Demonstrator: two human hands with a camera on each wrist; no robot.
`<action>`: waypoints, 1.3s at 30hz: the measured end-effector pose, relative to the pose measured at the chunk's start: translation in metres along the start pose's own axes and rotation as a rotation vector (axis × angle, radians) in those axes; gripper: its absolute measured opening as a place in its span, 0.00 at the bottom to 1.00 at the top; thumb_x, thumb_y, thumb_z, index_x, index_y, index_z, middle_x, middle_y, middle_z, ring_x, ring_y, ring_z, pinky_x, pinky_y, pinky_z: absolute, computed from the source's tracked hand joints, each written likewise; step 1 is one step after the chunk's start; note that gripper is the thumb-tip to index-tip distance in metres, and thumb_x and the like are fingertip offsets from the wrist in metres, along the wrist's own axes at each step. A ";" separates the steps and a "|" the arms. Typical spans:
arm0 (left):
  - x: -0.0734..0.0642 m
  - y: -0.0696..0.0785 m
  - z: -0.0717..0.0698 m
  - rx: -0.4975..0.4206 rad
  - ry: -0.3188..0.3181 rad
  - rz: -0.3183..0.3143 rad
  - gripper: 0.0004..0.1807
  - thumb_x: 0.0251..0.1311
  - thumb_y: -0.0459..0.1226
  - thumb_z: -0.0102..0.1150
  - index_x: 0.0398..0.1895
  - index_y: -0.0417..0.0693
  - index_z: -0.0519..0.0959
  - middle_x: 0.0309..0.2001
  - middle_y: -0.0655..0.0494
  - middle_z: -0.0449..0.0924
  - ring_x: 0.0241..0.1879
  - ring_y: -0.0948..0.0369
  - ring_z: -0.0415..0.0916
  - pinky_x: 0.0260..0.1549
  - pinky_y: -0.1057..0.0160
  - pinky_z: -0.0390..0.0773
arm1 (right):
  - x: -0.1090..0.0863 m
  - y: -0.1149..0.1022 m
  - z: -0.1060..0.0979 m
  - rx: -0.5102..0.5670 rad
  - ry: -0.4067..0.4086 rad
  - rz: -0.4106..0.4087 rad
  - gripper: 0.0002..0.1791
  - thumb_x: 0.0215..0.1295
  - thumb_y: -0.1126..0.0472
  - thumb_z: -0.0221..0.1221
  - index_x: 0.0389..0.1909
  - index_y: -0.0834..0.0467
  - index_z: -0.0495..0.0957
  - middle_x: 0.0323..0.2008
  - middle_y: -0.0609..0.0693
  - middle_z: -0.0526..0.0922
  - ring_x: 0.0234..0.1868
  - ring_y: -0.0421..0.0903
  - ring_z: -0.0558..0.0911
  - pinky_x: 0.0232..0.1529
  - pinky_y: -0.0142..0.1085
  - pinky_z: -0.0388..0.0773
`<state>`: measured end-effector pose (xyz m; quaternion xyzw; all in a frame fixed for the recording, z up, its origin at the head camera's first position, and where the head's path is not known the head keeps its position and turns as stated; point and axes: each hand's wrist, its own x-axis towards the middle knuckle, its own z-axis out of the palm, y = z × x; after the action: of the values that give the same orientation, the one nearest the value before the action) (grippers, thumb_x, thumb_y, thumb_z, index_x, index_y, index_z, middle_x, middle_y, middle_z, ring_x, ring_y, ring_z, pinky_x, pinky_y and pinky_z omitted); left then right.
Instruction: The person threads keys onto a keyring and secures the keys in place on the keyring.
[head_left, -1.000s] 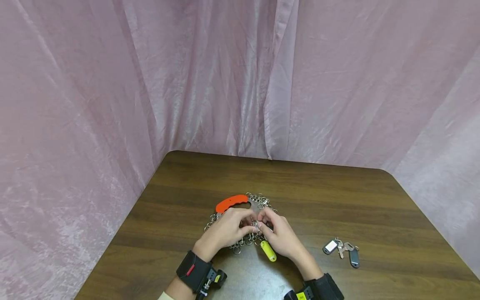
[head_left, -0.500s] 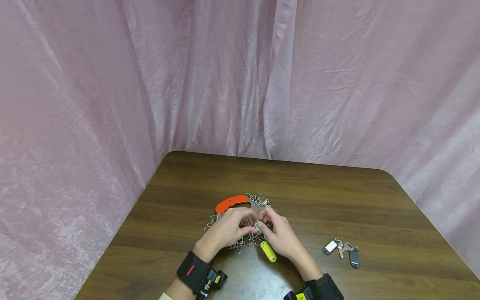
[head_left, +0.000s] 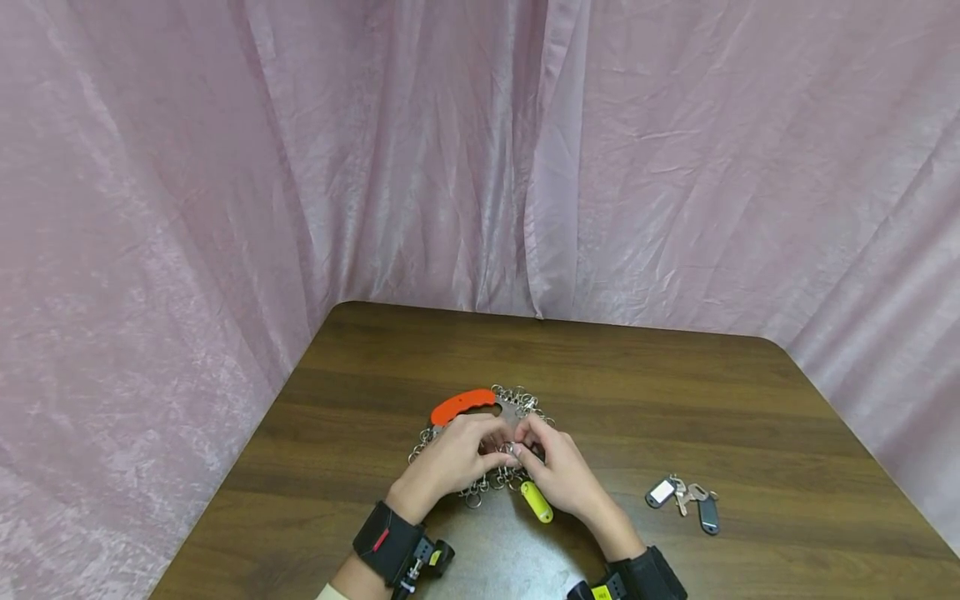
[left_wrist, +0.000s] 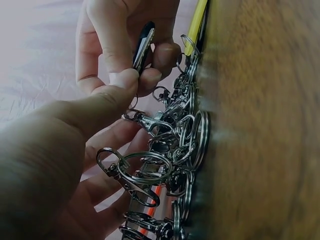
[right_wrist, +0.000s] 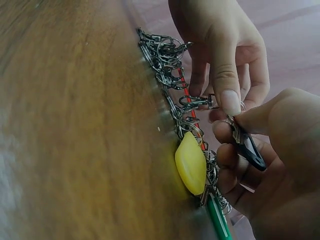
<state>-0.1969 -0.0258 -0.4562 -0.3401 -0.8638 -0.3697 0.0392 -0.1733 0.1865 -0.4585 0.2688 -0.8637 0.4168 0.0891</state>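
A metal key holder with an orange handle (head_left: 462, 405) lies on the table, ringed by several clasps and split rings (left_wrist: 145, 167). Over its near edge, my left hand (head_left: 457, 454) pinches a split ring joined to a clasp (right_wrist: 200, 101) between thumb and fingers. My right hand (head_left: 562, 475) meets it there, gripping a silver key (right_wrist: 234, 127) with a black tag (right_wrist: 250, 152). Both thumb tips are close together at the ring; whether the key is on it cannot be told. A yellow tag (head_left: 536, 502) hangs from the holder below the right hand.
To the right on the wooden table (head_left: 787, 433) lie two dark key tags, one with a white label (head_left: 662, 492) and one plain (head_left: 708, 517), with keys between them. A green tag (right_wrist: 218, 217) hangs beside the yellow one. Pink curtains (head_left: 450, 167) stand behind the table.
Both hands stay in place over the holder; only slight finger movement and a small shift of the metal piece between the fingertips show.
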 end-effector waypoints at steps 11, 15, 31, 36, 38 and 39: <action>0.000 0.001 0.000 0.010 0.044 0.019 0.14 0.63 0.45 0.76 0.48 0.54 0.86 0.40 0.63 0.85 0.36 0.70 0.80 0.38 0.69 0.81 | 0.001 0.001 0.000 -0.012 0.029 -0.003 0.07 0.72 0.69 0.63 0.42 0.55 0.76 0.25 0.41 0.75 0.27 0.40 0.74 0.33 0.35 0.72; -0.001 0.001 0.000 0.055 0.044 0.039 0.14 0.63 0.47 0.75 0.48 0.55 0.86 0.38 0.63 0.84 0.36 0.69 0.80 0.37 0.69 0.80 | 0.001 0.001 0.001 -0.010 0.013 -0.010 0.06 0.72 0.68 0.63 0.41 0.56 0.76 0.25 0.40 0.75 0.27 0.38 0.74 0.33 0.34 0.72; 0.000 0.000 0.003 0.000 0.057 0.014 0.15 0.63 0.46 0.75 0.51 0.58 0.86 0.43 0.64 0.84 0.41 0.67 0.82 0.41 0.67 0.83 | 0.002 0.001 -0.001 0.001 0.022 0.006 0.05 0.72 0.69 0.62 0.40 0.55 0.78 0.25 0.41 0.79 0.28 0.39 0.77 0.36 0.36 0.75; -0.001 0.000 0.002 0.026 0.064 0.034 0.13 0.63 0.45 0.75 0.48 0.56 0.86 0.43 0.63 0.83 0.40 0.67 0.82 0.41 0.67 0.82 | 0.001 0.000 -0.002 -0.003 -0.004 0.009 0.05 0.73 0.68 0.63 0.41 0.54 0.78 0.26 0.40 0.80 0.29 0.38 0.77 0.36 0.36 0.75; -0.001 -0.001 0.002 0.044 0.065 0.041 0.12 0.62 0.46 0.75 0.45 0.56 0.85 0.41 0.63 0.83 0.39 0.67 0.81 0.40 0.68 0.81 | 0.001 0.000 -0.002 -0.006 -0.007 -0.005 0.05 0.72 0.68 0.63 0.40 0.55 0.78 0.27 0.39 0.80 0.30 0.38 0.78 0.37 0.39 0.76; -0.001 -0.001 0.002 0.055 0.066 0.045 0.12 0.62 0.47 0.75 0.44 0.55 0.85 0.40 0.63 0.82 0.39 0.67 0.80 0.39 0.68 0.81 | 0.001 0.000 -0.001 -0.010 -0.006 -0.011 0.06 0.72 0.68 0.63 0.40 0.54 0.78 0.27 0.38 0.80 0.30 0.38 0.78 0.37 0.40 0.77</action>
<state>-0.1965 -0.0255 -0.4587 -0.3461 -0.8639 -0.3560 0.0852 -0.1743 0.1870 -0.4570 0.2744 -0.8645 0.4114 0.0903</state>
